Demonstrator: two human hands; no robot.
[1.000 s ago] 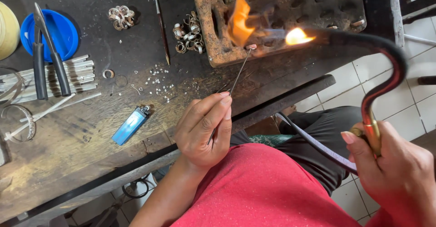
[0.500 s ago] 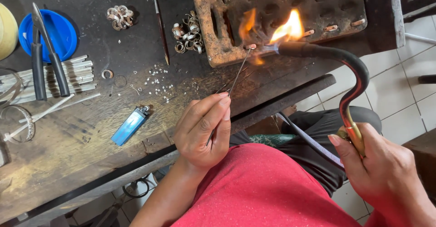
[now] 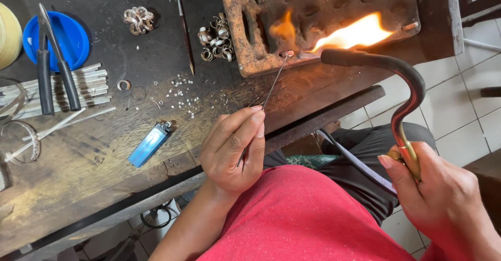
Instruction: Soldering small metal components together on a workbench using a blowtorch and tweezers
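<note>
My left hand [image 3: 235, 149] pinches thin metal tweezers [image 3: 269, 94] whose tip holds a small ring-shaped piece [image 3: 288, 54] at the front edge of a scorched soldering block [image 3: 334, 10]. My right hand [image 3: 443, 198] grips the brass handle of a curved black torch [image 3: 402, 78]. The torch nozzle points left at the piece, and an orange flame [image 3: 355, 31] burns across the block beside it.
The worn wooden bench [image 3: 83, 162] carries a blue lighter [image 3: 150, 143], black-handled pliers [image 3: 55, 68] on a blue dish [image 3: 73, 39], silver strips [image 3: 52, 91], piles of metal rings [image 3: 215, 39], a thin pick [image 3: 185, 34] and tiny scattered bits. White tiled floor lies to the right.
My right hand has drawn the torch down and left, toward the block's front edge. The flame now spreads wider across the block. My left hand keeps the tweezers still.
</note>
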